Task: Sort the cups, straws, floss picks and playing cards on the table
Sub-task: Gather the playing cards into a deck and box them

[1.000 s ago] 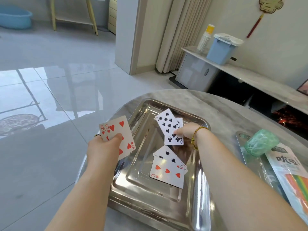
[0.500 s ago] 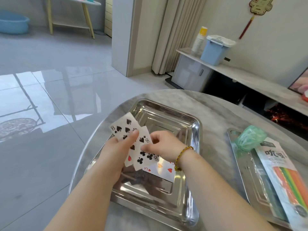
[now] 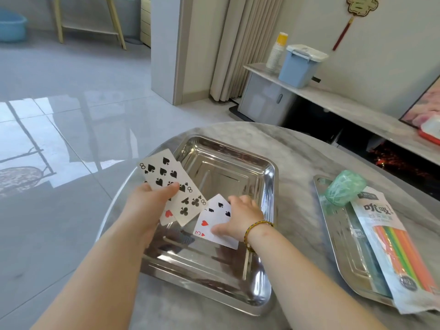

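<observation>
The left hand (image 3: 147,206) is holding a fan of cards (image 3: 166,175) at about 9 o'clock over the steel tray (image 3: 271,177), thumb pinching the eight of spades on top. The right hand (image 3: 240,217) is down in the tray's middle, fingers curled over two loose cards (image 3: 209,222) with the thumb on the three of hearts. Off at 3 o'clock there's a second tray (image 3: 333,234) with a straw pack (image 3: 390,246) and a green bundle (image 3: 345,186).

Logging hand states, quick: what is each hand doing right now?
Left hand: holds a fan of cards.
Right hand: on the tray cards, fingers curved; grip cannot be told.
</observation>
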`<state>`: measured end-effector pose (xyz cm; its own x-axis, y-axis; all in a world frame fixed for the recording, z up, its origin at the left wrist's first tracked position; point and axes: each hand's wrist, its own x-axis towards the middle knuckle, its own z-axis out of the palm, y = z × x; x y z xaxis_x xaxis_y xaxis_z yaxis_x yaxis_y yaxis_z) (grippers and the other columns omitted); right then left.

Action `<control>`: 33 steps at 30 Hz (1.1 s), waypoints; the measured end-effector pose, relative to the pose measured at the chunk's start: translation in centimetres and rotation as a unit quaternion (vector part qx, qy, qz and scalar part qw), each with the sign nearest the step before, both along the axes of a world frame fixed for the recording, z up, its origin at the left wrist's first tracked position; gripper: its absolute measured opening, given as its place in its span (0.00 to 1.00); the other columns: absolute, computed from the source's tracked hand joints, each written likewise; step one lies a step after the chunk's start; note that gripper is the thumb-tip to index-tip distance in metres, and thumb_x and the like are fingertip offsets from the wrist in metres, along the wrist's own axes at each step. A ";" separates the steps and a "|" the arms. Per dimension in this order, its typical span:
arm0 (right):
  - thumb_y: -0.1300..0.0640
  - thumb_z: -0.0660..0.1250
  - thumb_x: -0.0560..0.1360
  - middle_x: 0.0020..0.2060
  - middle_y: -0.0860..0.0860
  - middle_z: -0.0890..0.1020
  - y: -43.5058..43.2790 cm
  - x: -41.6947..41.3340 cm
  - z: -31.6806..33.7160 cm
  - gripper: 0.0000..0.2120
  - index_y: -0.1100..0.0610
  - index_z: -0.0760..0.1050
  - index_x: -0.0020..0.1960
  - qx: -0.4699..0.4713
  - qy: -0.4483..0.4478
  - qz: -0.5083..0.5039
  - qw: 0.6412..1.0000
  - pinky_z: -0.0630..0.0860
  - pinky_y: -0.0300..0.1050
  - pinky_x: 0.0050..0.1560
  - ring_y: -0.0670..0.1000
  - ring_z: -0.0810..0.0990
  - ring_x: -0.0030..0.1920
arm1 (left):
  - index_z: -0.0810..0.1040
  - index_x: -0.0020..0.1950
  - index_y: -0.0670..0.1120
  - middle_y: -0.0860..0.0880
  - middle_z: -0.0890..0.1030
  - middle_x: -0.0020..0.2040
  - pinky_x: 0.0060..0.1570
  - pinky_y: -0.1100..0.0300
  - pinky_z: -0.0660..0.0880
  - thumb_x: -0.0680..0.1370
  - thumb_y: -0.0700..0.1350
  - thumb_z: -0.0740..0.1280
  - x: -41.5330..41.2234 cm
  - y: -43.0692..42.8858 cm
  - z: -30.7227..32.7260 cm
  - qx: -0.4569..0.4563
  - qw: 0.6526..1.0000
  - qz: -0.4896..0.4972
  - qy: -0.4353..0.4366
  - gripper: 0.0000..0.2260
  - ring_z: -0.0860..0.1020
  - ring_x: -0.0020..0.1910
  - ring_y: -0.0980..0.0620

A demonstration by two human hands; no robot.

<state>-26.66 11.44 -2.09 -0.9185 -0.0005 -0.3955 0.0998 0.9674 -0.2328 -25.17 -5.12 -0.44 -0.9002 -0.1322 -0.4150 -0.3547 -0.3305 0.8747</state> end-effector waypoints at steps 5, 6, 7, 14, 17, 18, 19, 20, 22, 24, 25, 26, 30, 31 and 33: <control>0.44 0.71 0.67 0.64 0.55 0.69 -0.6 -1.2 0.4 0.36 0.58 0.61 0.67 0.028 -0.030 -0.023 0.999 0.63 0.48 0.65 0.56 0.65 0.66 | 0.73 0.42 0.46 0.48 0.79 0.40 0.48 0.51 0.75 0.76 0.38 0.64 -0.2 -0.4 -0.3 -0.007 1.000 0.011 0.000 0.05 0.78 0.41 0.48; 0.44 0.71 0.67 0.62 0.55 0.72 -0.8 -1.5 0.5 0.36 0.58 0.61 0.66 0.032 -0.039 -0.031 0.998 0.64 0.48 0.64 0.56 0.68 0.65 | 0.73 0.42 0.46 0.48 0.79 0.41 0.48 0.50 0.75 0.76 0.38 0.65 -0.2 -0.5 -0.3 -0.010 1.000 0.010 0.000 0.05 0.78 0.42 0.48; 0.44 0.71 0.68 0.59 0.55 0.74 -0.9 -1.6 0.4 0.34 0.59 0.62 0.65 0.034 -0.050 -0.036 0.998 0.65 0.49 0.64 0.56 0.70 0.63 | 0.73 0.42 0.47 0.48 0.79 0.41 0.49 0.49 0.75 0.75 0.38 0.65 -0.2 -0.5 -0.4 -0.013 1.000 0.011 -0.001 0.05 0.79 0.43 0.47; 0.54 0.63 0.74 0.38 0.52 0.72 -0.6 -0.8 -0.1 0.10 0.57 0.66 0.39 -0.061 -0.032 -0.040 0.997 0.69 0.42 0.40 0.53 0.71 0.40 | 0.73 0.42 0.45 0.48 0.79 0.39 0.45 0.52 0.76 0.76 0.37 0.64 -0.1 -0.3 -0.2 -0.025 1.000 -0.001 0.001 0.05 0.78 0.40 0.48; 0.57 0.62 0.76 0.40 0.53 0.72 0.3 0.2 0.5 0.07 0.58 0.68 0.40 -0.185 -0.022 -0.068 0.980 0.67 0.41 0.40 0.52 0.71 0.42 | 0.73 0.41 0.47 0.49 0.79 0.40 0.48 0.51 0.75 0.76 0.37 0.64 0.3 0.2 0.1 -0.030 0.999 -0.019 0.008 0.06 0.78 0.40 0.48; 0.58 0.61 0.76 0.40 0.53 0.73 0.6 0.7 0.8 0.06 0.58 0.69 0.42 -0.232 -0.008 -0.088 0.969 0.68 0.40 0.37 0.52 0.72 0.41 | 0.73 0.41 0.47 0.48 0.79 0.40 0.47 0.52 0.75 0.76 0.37 0.64 0.5 0.4 0.2 -0.031 0.999 -0.030 0.009 0.06 0.78 0.41 0.48; 0.58 0.61 0.77 0.38 0.52 0.73 1.0 1.3 1.1 0.06 0.57 0.69 0.41 -0.274 0.019 -0.114 0.955 0.67 0.38 0.34 0.50 0.72 0.38 | 0.73 0.41 0.47 0.48 0.79 0.40 0.45 0.52 0.75 0.76 0.37 0.63 0.7 0.6 0.3 -0.031 0.999 -0.042 0.011 0.07 0.78 0.41 0.48; 0.59 0.61 0.77 0.35 0.50 0.73 1.6 2.0 1.4 0.09 0.56 0.69 0.38 -0.316 0.057 -0.144 0.936 0.67 0.36 0.32 0.48 0.71 0.34 | 0.73 0.41 0.46 0.47 0.79 0.41 0.44 0.53 0.75 0.77 0.36 0.63 1.0 1.0 0.6 -0.032 0.998 -0.056 0.013 0.06 0.78 0.40 0.48; 0.61 0.59 0.78 0.31 0.49 0.72 2.5 3.6 2.3 0.13 0.54 0.67 0.34 -0.428 0.123 -0.218 0.868 0.67 0.32 0.28 0.45 0.70 0.31 | 0.74 0.43 0.45 0.46 0.80 0.43 0.47 0.49 0.75 0.77 0.37 0.63 1.6 1.9 1.0 -0.045 0.995 -0.087 0.015 0.05 0.78 0.43 0.46; 0.63 0.57 0.78 0.34 0.49 0.75 3.1 5.6 3.6 0.11 0.54 0.69 0.38 -0.551 0.139 -0.274 0.776 0.70 0.33 0.31 0.44 0.73 0.34 | 0.73 0.44 0.46 0.47 0.80 0.43 0.52 0.47 0.74 0.77 0.39 0.62 2.6 3.2 1.6 -0.077 0.990 -0.120 0.019 0.04 0.78 0.44 0.46; 0.64 0.56 0.79 0.36 0.48 0.77 3.4 6.7 4.2 0.11 0.54 0.70 0.40 -0.590 0.138 -0.284 0.743 0.71 0.34 0.33 0.44 0.74 0.35 | 0.73 0.44 0.47 0.47 0.80 0.43 0.53 0.47 0.74 0.78 0.40 0.62 3.3 4.0 1.9 -0.087 0.986 -0.142 0.020 0.04 0.78 0.44 0.46; 0.63 0.55 0.79 0.37 0.49 0.78 3.7 7.6 4.6 0.10 0.54 0.71 0.42 -0.604 0.135 -0.283 0.733 0.72 0.35 0.35 0.45 0.75 0.36 | 0.74 0.45 0.46 0.47 0.81 0.43 0.54 0.47 0.74 0.78 0.41 0.62 4.2 4.9 2.3 -0.085 0.982 -0.166 0.021 0.03 0.79 0.45 0.46; 0.59 0.56 0.79 0.37 0.50 0.75 4.2 10.5 4.7 0.06 0.55 0.69 0.45 -0.502 0.159 -0.234 0.817 0.70 0.29 0.31 0.45 0.72 0.35 | 0.76 0.51 0.47 0.47 0.83 0.49 0.56 0.48 0.74 0.78 0.49 0.60 7.7 7.8 3.5 -0.014 0.973 -0.230 0.035 0.09 0.80 0.51 0.46; 0.58 0.57 0.79 0.37 0.49 0.75 4.3 11.4 4.7 0.06 0.54 0.69 0.43 -0.482 0.166 -0.215 0.833 0.69 0.28 0.30 0.44 0.72 0.34 | 0.77 0.49 0.48 0.49 0.84 0.45 0.53 0.50 0.75 0.78 0.50 0.60 8.6 8.4 3.7 -0.020 0.968 -0.246 0.046 0.09 0.81 0.48 0.49; 0.57 0.58 0.78 0.40 0.52 0.75 4.3 12.7 4.3 0.05 0.53 0.69 0.43 -0.446 0.156 -0.159 0.867 0.69 0.28 0.31 0.43 0.72 0.34 | 0.78 0.47 0.49 0.52 0.84 0.36 0.42 0.56 0.77 0.78 0.47 0.60 9.8 9.1 3.5 -0.040 0.962 -0.264 0.064 0.07 0.82 0.39 0.53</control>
<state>-14.00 15.72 2.19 -0.9905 0.0942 -0.1004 0.1258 0.3233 -0.9379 -15.41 3.96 3.07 -0.8934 0.3310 -0.3036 -0.3424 -0.0645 0.9373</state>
